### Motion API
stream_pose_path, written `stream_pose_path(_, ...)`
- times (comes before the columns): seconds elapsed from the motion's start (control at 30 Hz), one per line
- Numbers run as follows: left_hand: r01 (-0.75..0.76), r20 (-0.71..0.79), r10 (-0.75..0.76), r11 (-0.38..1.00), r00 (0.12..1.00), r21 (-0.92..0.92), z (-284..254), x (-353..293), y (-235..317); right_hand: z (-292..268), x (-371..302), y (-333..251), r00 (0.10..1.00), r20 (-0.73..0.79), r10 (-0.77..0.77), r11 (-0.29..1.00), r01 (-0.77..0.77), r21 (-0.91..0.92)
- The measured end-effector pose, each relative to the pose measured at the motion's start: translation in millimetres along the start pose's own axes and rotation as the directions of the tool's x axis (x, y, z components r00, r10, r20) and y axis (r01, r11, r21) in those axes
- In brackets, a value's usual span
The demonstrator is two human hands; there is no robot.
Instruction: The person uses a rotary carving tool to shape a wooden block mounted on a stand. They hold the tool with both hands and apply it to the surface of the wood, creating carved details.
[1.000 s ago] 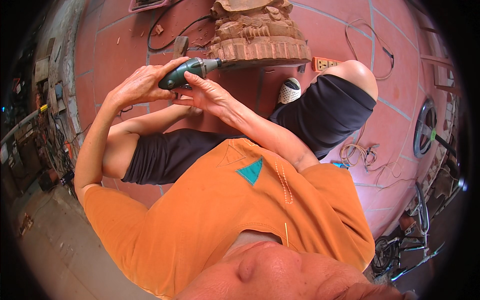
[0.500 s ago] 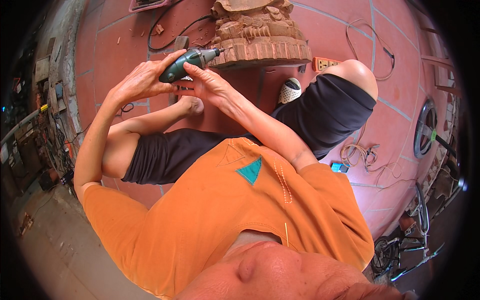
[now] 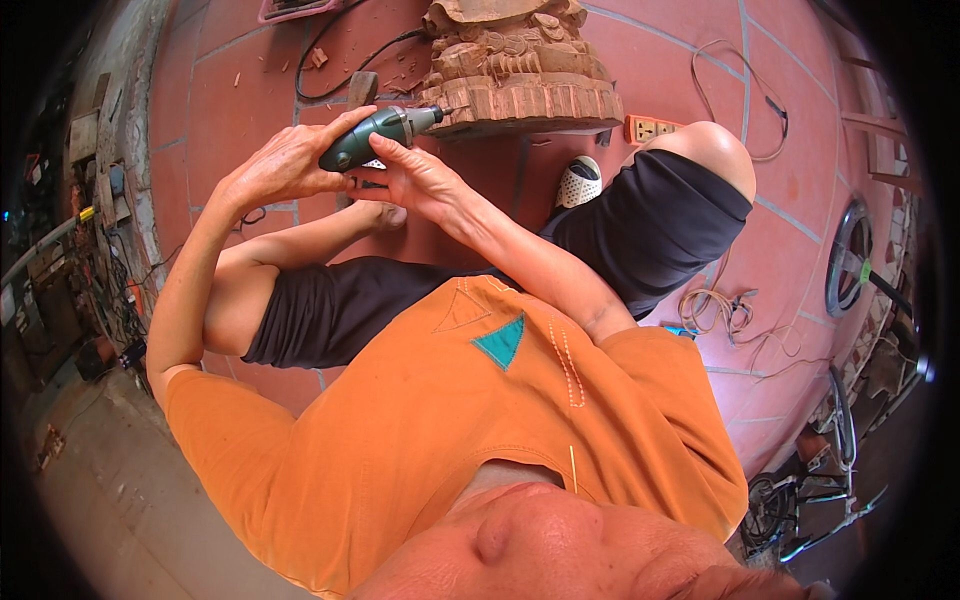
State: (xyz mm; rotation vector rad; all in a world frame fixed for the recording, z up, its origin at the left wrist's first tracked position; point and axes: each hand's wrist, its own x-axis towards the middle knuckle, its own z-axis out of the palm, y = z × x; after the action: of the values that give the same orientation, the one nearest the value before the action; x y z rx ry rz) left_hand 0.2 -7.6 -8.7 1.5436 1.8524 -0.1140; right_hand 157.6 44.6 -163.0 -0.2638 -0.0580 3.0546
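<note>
1. Two bare hands of mine are at a green rotary tool, just near the far-middle carving: my left hand [image 3: 285, 165] is wrapped around the rear of the green rotary tool [image 3: 352, 143], grasping it. My right hand [image 3: 425, 187] lays its thumb against the tool's near side with the fingers bent below; whether it clasps or merely steadies, I cannot tell.

2. At the far left sits a pink container [image 3: 300, 15], shallow-looking and cut off by the view's edge, so I cannot tell what is in it.

3. The carving [image 3: 520, 100] is brown wood, rough and layered above, with upright grooves along its curved base. The tool's body is rounded and smooth, narrowing through a grey collar to a thin bit [image 3: 453, 109]. The bit points right, at the base's left end; I cannot tell if they touch.

4. Reddish floor tiles [image 3: 225, 95] with pale joints carry scattered wood chips at the far left. Right of the carving lies an orange socket block [image 3: 650, 129], and nearer, a perforated white shoe [image 3: 579, 183].

5. Compared with a second ago, the tool's nose is farther up and the bit now shows; the carving has stayed put.
</note>
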Motion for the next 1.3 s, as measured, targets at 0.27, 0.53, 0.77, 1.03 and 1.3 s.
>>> stream_pose_path(0.27,-0.043,0.017,0.043,0.999,0.999,0.002,-2.4,-0.9,-3.1,2.6,-2.8,4.5,1.0,0.005,0.01,0.999,-0.01,0.038)
stream_pose_path(0.53,-0.047,0.021,0.048,0.999,0.999,-0.026,-2.5,0.9,-4.5,7.9,-5.8,4.0,1.0,-0.002,0.02,0.997,-0.02,0.078)
stream_pose_path(0.77,-0.027,0.033,0.027,0.999,0.999,-0.022,-3.9,1.7,-3.3,0.9,-0.1,5.1,1.0,0.005,0.015,0.999,-0.016,0.052)
stream_pose_path(1.03,-0.045,-0.03,0.045,0.999,0.999,-0.023,-0.8,-0.2,-4.6,1.1,2.0,-1.3,1.0,0.018,0.002,1.0,-0.002,-0.022)
stream_pose_path(1.3,-0.027,-0.068,0.028,1.0,0.997,0.009,-1.9,-3.4,0.7,3.2,8.1,-4.7,0.999,0.021,-0.037,0.999,0.037,-0.022)
